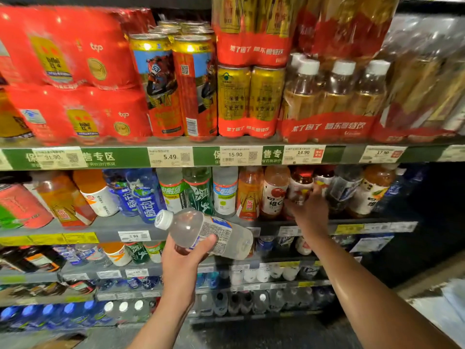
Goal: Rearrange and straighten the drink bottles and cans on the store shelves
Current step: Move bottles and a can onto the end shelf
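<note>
My left hand [183, 258] grips a cloudy white-capped bottle [208, 233], held tilted with its cap pointing up-left, in front of the second shelf. My right hand [310, 210] reaches into that shelf and closes around a red-labelled bottle [300, 187] standing between an orange-capped bottle [275, 192] and a dark bottle. The rest of that row holds upright blue, green, white and orange bottles [198, 190]. Tall gold and red cans [176, 86] stand on the top shelf.
Red shrink-wrapped can packs [63, 71] fill the top shelf's left, wrapped bottle packs [334, 96] its right. A green price rail [176, 156] fronts that shelf. Tilted bottles [65, 197] lean at the left of the second shelf. Lower shelves hold more bottles [141, 253].
</note>
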`<action>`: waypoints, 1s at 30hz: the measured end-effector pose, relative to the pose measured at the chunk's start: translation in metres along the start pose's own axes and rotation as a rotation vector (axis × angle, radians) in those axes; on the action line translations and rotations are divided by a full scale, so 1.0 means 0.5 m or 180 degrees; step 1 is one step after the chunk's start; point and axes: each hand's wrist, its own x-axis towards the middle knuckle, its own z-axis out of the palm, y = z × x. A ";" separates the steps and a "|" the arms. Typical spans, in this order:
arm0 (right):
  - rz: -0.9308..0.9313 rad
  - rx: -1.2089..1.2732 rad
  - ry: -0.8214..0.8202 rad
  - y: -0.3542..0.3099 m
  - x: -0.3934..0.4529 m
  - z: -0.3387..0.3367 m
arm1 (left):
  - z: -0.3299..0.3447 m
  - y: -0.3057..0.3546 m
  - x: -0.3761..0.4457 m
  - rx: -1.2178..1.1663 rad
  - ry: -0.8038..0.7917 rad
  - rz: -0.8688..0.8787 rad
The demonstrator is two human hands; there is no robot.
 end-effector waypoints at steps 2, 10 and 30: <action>0.0009 -0.0157 0.0016 0.001 0.002 0.001 | 0.000 0.006 0.006 0.0000 -0.0021 -0.0042; -0.0008 -0.0327 -0.0046 -0.026 -0.052 -0.041 | 0.025 0.014 0.019 0.0338 -0.0326 -0.0003; 0.0006 0.0666 -0.0940 0.071 -0.154 -0.213 | 0.323 -0.084 -0.005 0.1115 -0.0781 0.0162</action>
